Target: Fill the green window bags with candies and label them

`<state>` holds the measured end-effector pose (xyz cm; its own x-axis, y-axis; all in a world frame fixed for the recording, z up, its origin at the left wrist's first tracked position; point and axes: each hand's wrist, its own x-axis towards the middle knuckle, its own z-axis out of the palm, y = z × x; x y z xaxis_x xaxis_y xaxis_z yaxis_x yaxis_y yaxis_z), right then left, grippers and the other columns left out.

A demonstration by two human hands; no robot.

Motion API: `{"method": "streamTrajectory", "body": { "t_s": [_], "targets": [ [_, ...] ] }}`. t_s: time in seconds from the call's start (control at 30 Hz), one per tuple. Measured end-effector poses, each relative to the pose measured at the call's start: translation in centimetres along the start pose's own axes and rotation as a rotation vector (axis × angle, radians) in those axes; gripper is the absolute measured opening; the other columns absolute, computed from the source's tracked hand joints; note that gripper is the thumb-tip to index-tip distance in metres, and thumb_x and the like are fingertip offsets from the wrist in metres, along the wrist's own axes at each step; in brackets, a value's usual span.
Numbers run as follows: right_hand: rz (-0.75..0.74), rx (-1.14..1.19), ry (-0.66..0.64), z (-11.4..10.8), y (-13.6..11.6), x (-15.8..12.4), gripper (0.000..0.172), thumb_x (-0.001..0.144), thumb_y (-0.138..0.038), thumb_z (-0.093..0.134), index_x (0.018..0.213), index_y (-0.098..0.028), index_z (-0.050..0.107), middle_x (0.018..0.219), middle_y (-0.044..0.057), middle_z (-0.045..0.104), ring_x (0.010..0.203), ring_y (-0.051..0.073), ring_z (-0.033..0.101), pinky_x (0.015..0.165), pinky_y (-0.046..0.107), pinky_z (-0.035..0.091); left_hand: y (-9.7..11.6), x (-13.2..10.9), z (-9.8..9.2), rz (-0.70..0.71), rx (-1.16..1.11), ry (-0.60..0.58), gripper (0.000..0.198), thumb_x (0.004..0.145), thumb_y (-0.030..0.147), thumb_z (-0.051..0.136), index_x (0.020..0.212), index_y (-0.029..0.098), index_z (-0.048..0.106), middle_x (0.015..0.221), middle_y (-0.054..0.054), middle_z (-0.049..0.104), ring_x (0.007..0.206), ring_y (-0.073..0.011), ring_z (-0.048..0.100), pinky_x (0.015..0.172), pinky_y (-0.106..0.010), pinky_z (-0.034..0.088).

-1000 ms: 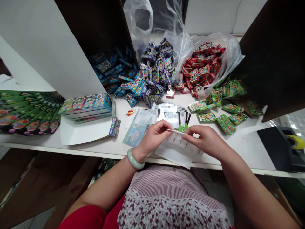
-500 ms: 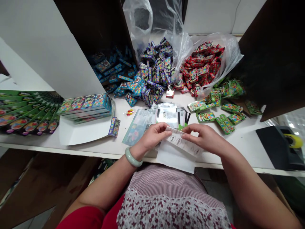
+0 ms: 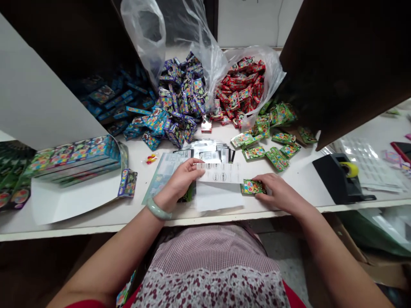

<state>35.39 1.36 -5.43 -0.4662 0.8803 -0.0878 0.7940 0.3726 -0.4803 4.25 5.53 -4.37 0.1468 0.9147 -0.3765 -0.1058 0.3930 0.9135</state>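
Note:
My left hand (image 3: 180,182) pinches the left end of a pale sticker strip (image 3: 224,174) printed with round marks. Below that strip lies a blank white sheet (image 3: 220,196), close to the table's front edge. My right hand (image 3: 278,192) has its thumb and fingers around the right end of a small green packet (image 3: 250,187) that rests on the table. Behind my hands lie flat printed cards (image 3: 205,147) with dark edges, and a bluish printed sheet (image 3: 160,169) is partly covered by my left hand.
Blue packets (image 3: 154,122), purple packets (image 3: 183,92) and red packets (image 3: 240,87) are heaped at the back among clear plastic bags (image 3: 205,42). Green packets (image 3: 278,158) lie loose to the right. A white display box (image 3: 64,205) stands left, a tape dispenser (image 3: 334,175) right.
My right hand has let go of the sticker strip, moved right and taken hold of a green packet. My left hand still holds the strip, now flatter. The view has turned to the right.

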Motion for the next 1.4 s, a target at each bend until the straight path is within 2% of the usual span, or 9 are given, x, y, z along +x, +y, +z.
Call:
{"method": "streamTrajectory", "body": {
  "t_s": [0.23, 0.4, 0.6, 0.73, 0.9, 1.0, 1.13, 1.23, 1.4],
  "targets": [
    [0.116, -0.005, 0.432, -2.8, 2.4, -4.2, 0.039, 0.082, -0.032, 0.064, 0.118, -0.018, 0.059, 0.106, 0.012, 0.067, 0.098, 0.028, 0.061, 0.086, 0.043, 0.05, -0.2, 2.0, 3.9, 0.056, 0.175, -0.146, 0.029, 0.069, 0.019, 0.066, 0.096, 0.018, 0.055, 0.063, 0.006, 0.055, 0.054, -0.0085, 0.049, 0.054, -0.021, 0.036],
    [-0.042, 0.075, 0.251, -3.9, 0.0, -4.5, 0.04, 0.084, -0.03, 0.065, 0.122, -0.024, 0.056, 0.113, 0.009, 0.066, 0.105, 0.026, 0.057, 0.091, 0.042, 0.049, -2.2, 4.1, 8.4, 0.2, 0.421, -0.28, 0.022, 0.075, 0.016, 0.058, 0.097, 0.017, 0.054, 0.063, 0.006, 0.052, 0.054, -0.01, 0.048, 0.053, -0.022, 0.036],
    [0.052, -0.046, 0.13, -0.9, 0.1, -2.7, 0.03, 0.086, -0.024, 0.059, 0.115, -0.019, 0.063, 0.116, 0.013, 0.062, 0.107, 0.028, 0.057, 0.093, 0.047, 0.048, -3.5, 5.0, 10.9, 0.316, 0.539, -0.274, 0.027, 0.073, 0.009, 0.057, 0.099, 0.018, 0.056, 0.075, 0.002, 0.058, 0.073, -0.0163, 0.057, 0.072, -0.031, 0.047],
    [0.082, -0.05, 0.127, -0.3, 1.0, -3.0, 0.03, 0.086, -0.024, 0.058, 0.116, -0.019, 0.065, 0.111, 0.013, 0.061, 0.104, 0.028, 0.058, 0.091, 0.045, 0.05, -1.9, 3.7, 8.9, 0.508, 0.672, -0.216, 0.035, 0.079, 0.012, 0.058, 0.113, 0.019, 0.054, 0.119, -0.009, 0.059, 0.116, -0.0239, 0.051, 0.102, -0.042, 0.038],
    [0.017, 0.027, 0.113, -2.3, 0.5, -2.6, 0.032, 0.089, -0.029, 0.058, 0.119, -0.02, 0.063, 0.116, 0.013, 0.061, 0.109, 0.027, 0.058, 0.096, 0.045, 0.048, -0.9, 0.7, 1.7, 0.621, 0.958, 0.02, 0.026, 0.09, 0.025, 0.052, 0.115, 0.02, 0.054, 0.117, -0.009, 0.059, 0.112, -0.024, 0.054, 0.1, -0.043, 0.042],
    [-0.077, 0.086, 0.172, -3.2, -1.5, 1.3, 0.026, 0.092, -0.031, 0.054, 0.114, -0.021, 0.064, 0.114, 0.011, 0.065, 0.109, 0.025, 0.058, 0.096, 0.043, 0.047, -1.6, -1.7, -1.5, 0.601, 1.134, 0.055, 0.035, 0.09, 0.035, 0.056, 0.121, 0.018, 0.052, 0.125, -0.013, 0.055, 0.122, -0.0292, 0.047, 0.106, -0.049, 0.037],
    [-0.183, 0.036, 0.051, -2.0, -6.1, 10.1, 0.027, 0.092, -0.028, 0.056, 0.117, -0.022, 0.062, 0.12, 0.009, 0.066, 0.113, 0.023, 0.057, 0.098, 0.037, 0.044, -3.0, -4.0, -2.2, 0.482, 1.339, 0.014, 0.063, 0.082, 0.051, 0.063, 0.135, 0.022, 0.045, 0.149, -0.015, 0.036, 0.142, -0.0394, 0.021, 0.114, -0.06, 0.02],
    [-0.152, -0.165, -0.065, -0.1, -8.8, 15.3, 0.049, 0.082, -0.029, 0.069, 0.126, -0.012, 0.056, 0.128, 0.017, 0.06, 0.12, 0.029, 0.052, 0.101, 0.039, 0.04, -3.5, -4.3, -2.2, 0.388, 1.41, -0.007, 0.061, 0.083, 0.047, 0.064, 0.136, 0.024, 0.046, 0.153, -0.013, 0.031, 0.144, -0.0411, 0.015, 0.114, -0.063, 0.016],
    [-0.153, -0.249, -0.147, 1.8, -9.7, 17.4, 0.051, 0.072, -0.032, 0.078, 0.115, -0.01, 0.062, 0.11, 0.019, 0.064, 0.104, 0.03, 0.059, 0.089, 0.038, 0.045, -3.1, -4.3, -2.8, 0.302, 1.385, -0.06, 0.062, 0.084, 0.04, 0.063, 0.14, 0.024, 0.042, 0.156, -0.013, 0.026, 0.145, -0.04, 0.013, 0.114, -0.061, 0.017]
  ]
}}
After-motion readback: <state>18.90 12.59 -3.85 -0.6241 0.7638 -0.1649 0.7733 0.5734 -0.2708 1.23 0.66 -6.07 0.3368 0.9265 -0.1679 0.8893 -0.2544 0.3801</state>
